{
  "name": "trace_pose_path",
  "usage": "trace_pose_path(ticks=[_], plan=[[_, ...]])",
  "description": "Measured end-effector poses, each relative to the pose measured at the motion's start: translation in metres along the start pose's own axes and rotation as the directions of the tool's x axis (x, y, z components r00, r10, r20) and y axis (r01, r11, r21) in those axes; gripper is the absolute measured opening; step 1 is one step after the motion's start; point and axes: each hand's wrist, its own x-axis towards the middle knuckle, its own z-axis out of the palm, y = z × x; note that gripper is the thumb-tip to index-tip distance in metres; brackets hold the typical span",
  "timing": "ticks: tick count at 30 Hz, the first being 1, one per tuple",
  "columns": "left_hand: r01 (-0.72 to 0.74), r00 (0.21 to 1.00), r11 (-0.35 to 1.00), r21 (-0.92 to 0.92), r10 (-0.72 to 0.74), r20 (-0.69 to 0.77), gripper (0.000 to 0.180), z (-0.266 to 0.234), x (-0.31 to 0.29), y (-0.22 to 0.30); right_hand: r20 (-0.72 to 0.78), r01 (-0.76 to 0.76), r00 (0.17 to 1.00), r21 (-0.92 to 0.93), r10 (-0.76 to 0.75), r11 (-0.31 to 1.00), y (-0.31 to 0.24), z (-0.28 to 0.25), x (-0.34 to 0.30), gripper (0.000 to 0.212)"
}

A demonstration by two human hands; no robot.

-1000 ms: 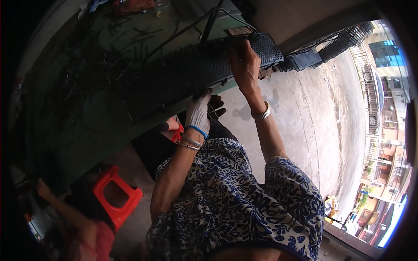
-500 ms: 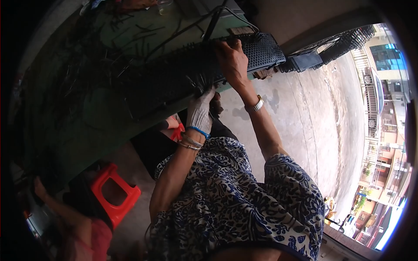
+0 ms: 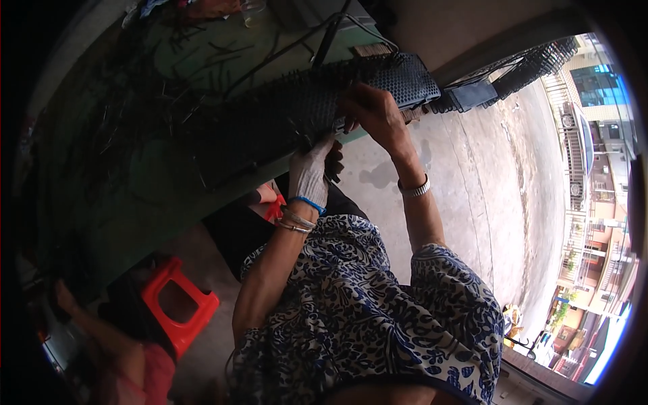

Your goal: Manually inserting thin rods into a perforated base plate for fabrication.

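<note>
My left hand (image 3: 312,174), in a pale knitted glove, is closed around a bunch of thin black rods (image 3: 302,136) over the near edge of a black perforated board (image 3: 413,75). Just to its right, my bare right hand (image 3: 376,115) has its fingers bent together in a pinch near the left fingertips. Something small and light shows between the two hands; what the right fingers hold is too small to make out. Short black pieces stand up along the board's far edge. Much of the board's left half lies in shadow.
The board lies on a green table (image 3: 162,202) strewn with loose dark sticks (image 3: 223,54). Wooden blocks (image 3: 373,49) and a cable sit behind it. More black racks (image 3: 533,67) stand at right. A red stool (image 3: 181,307) and another person's arm (image 3: 111,337) are at lower left.
My right hand has come off the board's holes and moved down and toward me, to beside the left fingertips. The gloved left hand stays nearly in place with its bunch.
</note>
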Motion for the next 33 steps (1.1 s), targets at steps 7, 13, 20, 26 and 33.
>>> trace_pose_path(ticks=[7, 13, 20, 26, 33], plan=[[0.144, 0.99, 0.977, -0.157, -0.141, 0.029, 0.017, -0.009, 0.006, -0.009, -0.444, 0.193, 0.784, -0.491, -0.435, 0.849, 0.015, 0.004, 0.025, 0.009], [0.082, 0.996, 0.986, -0.149, -0.084, -0.009, 0.014, -0.004, 0.002, -0.005, -0.409, 0.212, 0.738, -0.614, -0.536, 0.76, 0.027, 0.018, 0.038, 0.006], [0.118, 0.993, 0.983, -0.139, -0.116, 0.027, 0.017, -0.004, -0.001, 0.001, -0.262, 0.127, 0.851, -0.738, -0.455, 0.662, 0.04, 0.027, 0.035, 0.022], [0.075, 0.997, 0.993, -0.087, -0.073, 0.026, 0.02, -0.007, -0.002, 0.001, -0.099, 0.192, 0.962, -0.421, -0.256, 0.886, 0.025, 0.01, 0.006, 0.022], [0.046, 0.998, 0.999, -0.02, -0.045, 0.049, 0.021, 0.0, -0.005, 0.002, 0.099, 0.025, 0.995, 0.004, -0.025, 1.0, 0.012, 0.002, -0.004, 0.017]])
